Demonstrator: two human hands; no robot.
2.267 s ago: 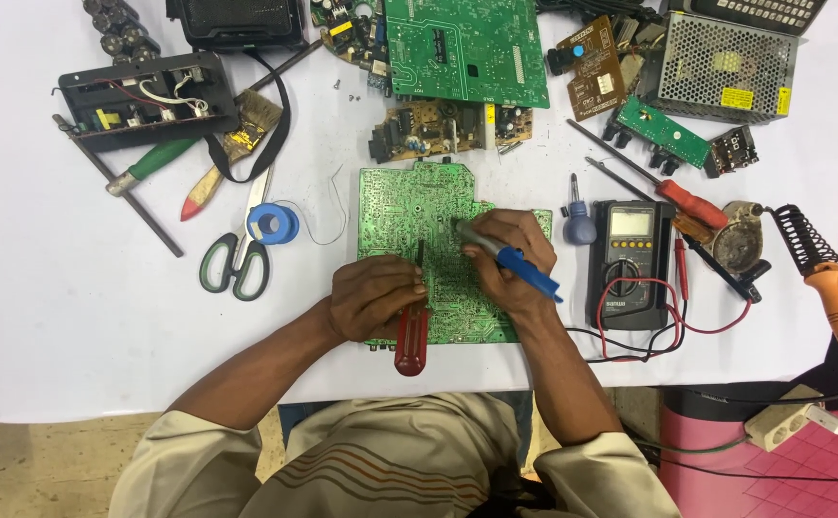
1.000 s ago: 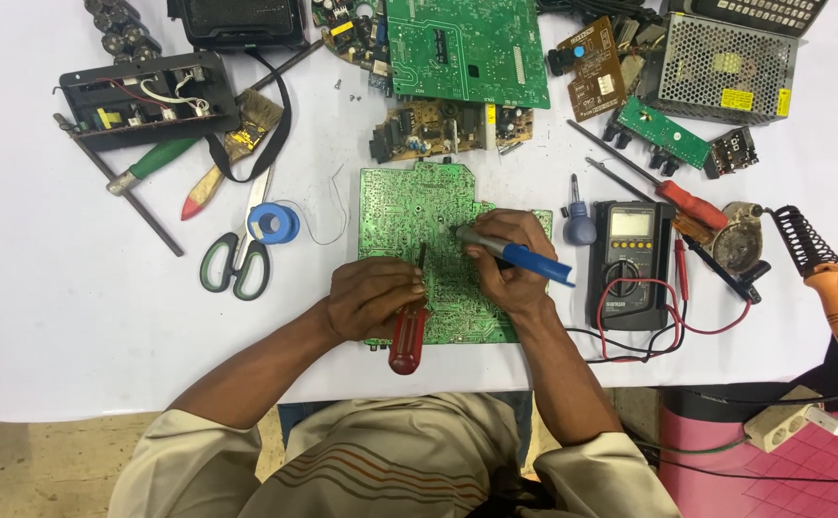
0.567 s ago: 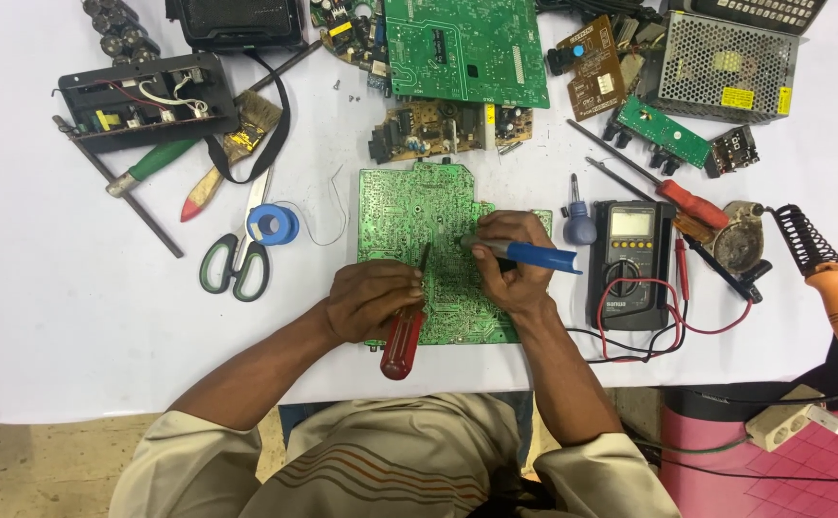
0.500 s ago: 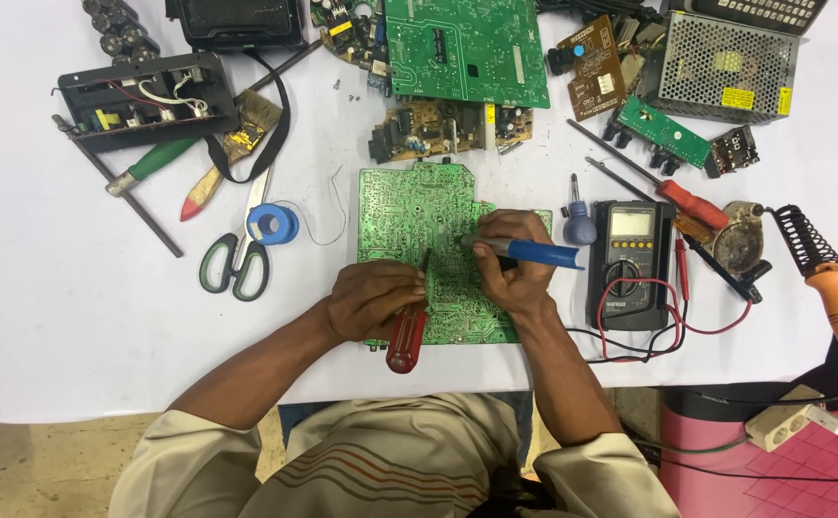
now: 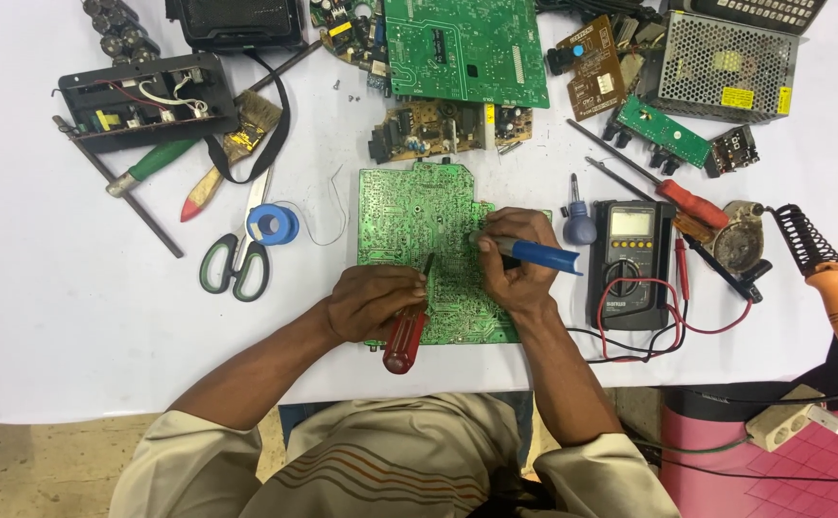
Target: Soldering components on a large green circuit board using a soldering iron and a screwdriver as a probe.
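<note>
A green circuit board (image 5: 409,206) lies solder side up on the white table in front of me. My left hand (image 5: 371,299) rests on its lower part and grips a red-handled screwdriver (image 5: 404,336), whose shaft points up onto the board. My right hand (image 5: 515,264) holds a blue-handled tool (image 5: 543,256) like a pen, tip touching the board near its right edge.
A multimeter (image 5: 630,264) with red and black leads sits right of the board. An orange soldering iron (image 5: 836,307) on its stand lies far right. Scissors (image 5: 236,254), a blue tape roll (image 5: 273,223), more boards (image 5: 462,48) and a metal mesh box (image 5: 726,62) crowd the far side.
The blue tool in my right hand has swung from pointing down-right to nearly level, its tip moving slightly right on the board. The red screwdriver in my left hand shifted slightly.
</note>
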